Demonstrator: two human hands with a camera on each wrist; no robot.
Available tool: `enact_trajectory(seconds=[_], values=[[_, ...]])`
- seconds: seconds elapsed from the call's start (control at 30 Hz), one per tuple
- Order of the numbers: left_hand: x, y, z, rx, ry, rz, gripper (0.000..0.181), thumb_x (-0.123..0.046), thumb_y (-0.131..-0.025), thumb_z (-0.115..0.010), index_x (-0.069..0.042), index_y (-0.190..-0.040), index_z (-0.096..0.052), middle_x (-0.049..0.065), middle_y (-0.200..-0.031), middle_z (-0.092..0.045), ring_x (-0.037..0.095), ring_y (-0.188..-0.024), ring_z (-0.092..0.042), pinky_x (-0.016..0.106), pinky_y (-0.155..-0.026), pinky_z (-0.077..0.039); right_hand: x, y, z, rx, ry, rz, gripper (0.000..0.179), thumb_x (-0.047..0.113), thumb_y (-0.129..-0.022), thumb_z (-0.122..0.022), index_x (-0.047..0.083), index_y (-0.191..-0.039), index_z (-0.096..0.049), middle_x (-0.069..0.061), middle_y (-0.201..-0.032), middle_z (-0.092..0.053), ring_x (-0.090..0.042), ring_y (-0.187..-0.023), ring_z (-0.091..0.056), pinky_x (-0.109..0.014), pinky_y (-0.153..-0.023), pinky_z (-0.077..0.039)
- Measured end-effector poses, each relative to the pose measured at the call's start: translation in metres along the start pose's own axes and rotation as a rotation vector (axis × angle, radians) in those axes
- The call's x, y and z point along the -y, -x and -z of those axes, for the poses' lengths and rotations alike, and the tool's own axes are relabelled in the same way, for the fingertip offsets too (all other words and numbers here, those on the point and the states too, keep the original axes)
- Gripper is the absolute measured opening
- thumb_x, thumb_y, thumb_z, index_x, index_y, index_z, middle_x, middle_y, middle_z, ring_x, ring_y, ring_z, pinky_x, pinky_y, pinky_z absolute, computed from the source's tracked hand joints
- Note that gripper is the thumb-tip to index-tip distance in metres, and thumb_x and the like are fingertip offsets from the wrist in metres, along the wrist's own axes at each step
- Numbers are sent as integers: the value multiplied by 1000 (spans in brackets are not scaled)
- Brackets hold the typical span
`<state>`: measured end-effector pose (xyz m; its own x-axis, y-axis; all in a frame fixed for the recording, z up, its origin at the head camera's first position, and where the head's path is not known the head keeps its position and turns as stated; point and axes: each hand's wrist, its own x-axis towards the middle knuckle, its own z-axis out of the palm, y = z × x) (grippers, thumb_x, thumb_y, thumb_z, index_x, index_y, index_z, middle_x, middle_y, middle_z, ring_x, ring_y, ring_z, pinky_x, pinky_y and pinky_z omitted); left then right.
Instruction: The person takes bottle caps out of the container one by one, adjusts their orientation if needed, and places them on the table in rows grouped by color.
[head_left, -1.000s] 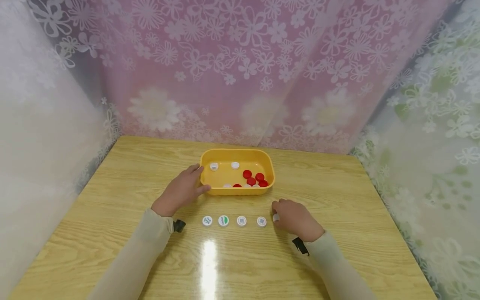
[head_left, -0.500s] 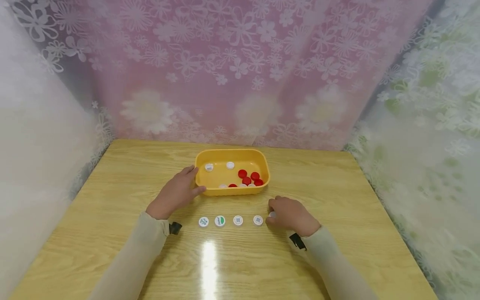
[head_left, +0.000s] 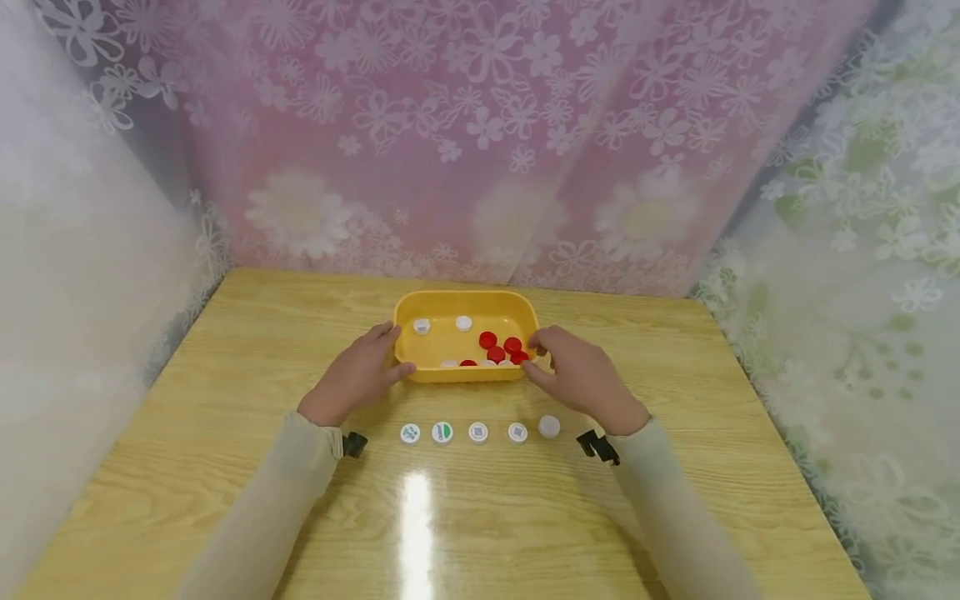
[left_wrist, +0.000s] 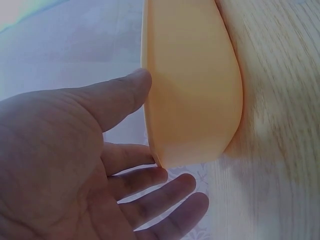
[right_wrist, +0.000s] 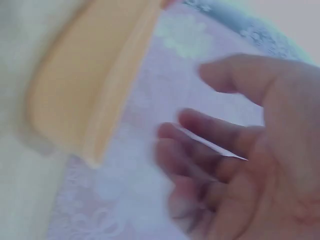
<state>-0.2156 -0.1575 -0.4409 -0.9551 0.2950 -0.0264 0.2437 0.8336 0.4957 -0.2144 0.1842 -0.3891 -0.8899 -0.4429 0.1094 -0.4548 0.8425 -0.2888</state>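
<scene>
A yellow plastic basin holds several red bottle caps and several white bottle caps. At its left end my left hand touches the rim, thumb on the near corner and fingers loosely extended, as the left wrist view also shows. My right hand is at the basin's right end, holding nothing; in the right wrist view its bent fingers stand apart from the wall. In front of the basin lies a row of white caps: several have printed tops, such as the green-marked cap, and the rightmost cap looks plain.
The wooden table extends around the basin, with a bright glare streak in front. A pink floral curtain hangs behind its far edge, and pale curtains flank both sides. Black straps show at the wrists.
My right hand has let go of the rightmost white cap, leaving it at the end of the row, and moved up to the basin's right end. My left hand stays at the rim.
</scene>
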Motion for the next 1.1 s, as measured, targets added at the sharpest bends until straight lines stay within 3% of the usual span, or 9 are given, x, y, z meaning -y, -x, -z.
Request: enact_trajectory(seconds=[0.13, 0.23, 0.37, 0.47, 0.73, 0.93, 1.1], values=[[0, -2, 1, 11, -1, -3, 80, -41, -103, -64, 3, -160, -30, 27, -165, -27, 46, -149, -33, 60, -119, -32, 11, -25, 26, -134, -85, 1, 35, 34, -101, -67, 11, -126, -65, -6, -111, -68, -19, -72, -56, -36, -62, -49], [-1, -3, 2, 18, -1, -4, 81, -42, -103, -64, 3, -160, -29, 27, -166, -26, 46, -149, -32, 59, -119, -31, 15, -46, 40, -130, -144, -12, 34, 33, -101, -68, 12, -127, -65, -6, -114, -68, -22, -79, -58, -39, -69, -51], [-1, -3, 2, 18, -7, -7, 81, -42, -103, -64, 4, -160, -29, 27, -165, -27, 45, -149, -33, 59, -118, -33, 18, -77, 39, 11, -145, -22, 36, 35, -101, -68, 11, -127, -66, -8, -120, -67, -26, -95, -61, -43, -86, -54], [-1, -2, 3, 16, -20, -13, 81, -41, -103, -65, 5, -159, -30, 29, -164, -28, 46, -148, -35, 59, -117, -34, 22, -98, 26, 126, -89, -30, 42, 36, -101, -66, 7, -130, -65, -10, -123, -66, -28, -106, -61, -45, -96, -53], [3, 0, 2, 18, -11, -9, 81, -42, -103, -63, 3, -160, -29, 28, -165, -27, 47, -148, -35, 60, -116, -35, 22, -136, -11, 347, 130, -2, 45, 32, -101, -67, 6, -137, -61, -12, -136, -63, -30, -114, -62, -45, -104, -51], [2, 1, 4, 15, -10, 2, 81, -41, -103, -64, 4, -160, -30, 28, -165, -27, 47, -148, -35, 60, -116, -35, 24, -149, -30, 552, 234, 137, 53, 23, -102, -65, 9, -151, -52, -13, -150, -53, -31, -134, -54, -45, -115, -43], [0, 0, 5, 18, -2, 2, 80, -41, -103, -65, 4, -160, -30, 28, -165, -27, 47, -147, -35, 60, -115, -36, 28, -152, -36, 654, 258, 147, 51, 18, -103, -59, 11, -153, -52, -12, -153, -52, -30, -142, -47, -42, -120, -35]])
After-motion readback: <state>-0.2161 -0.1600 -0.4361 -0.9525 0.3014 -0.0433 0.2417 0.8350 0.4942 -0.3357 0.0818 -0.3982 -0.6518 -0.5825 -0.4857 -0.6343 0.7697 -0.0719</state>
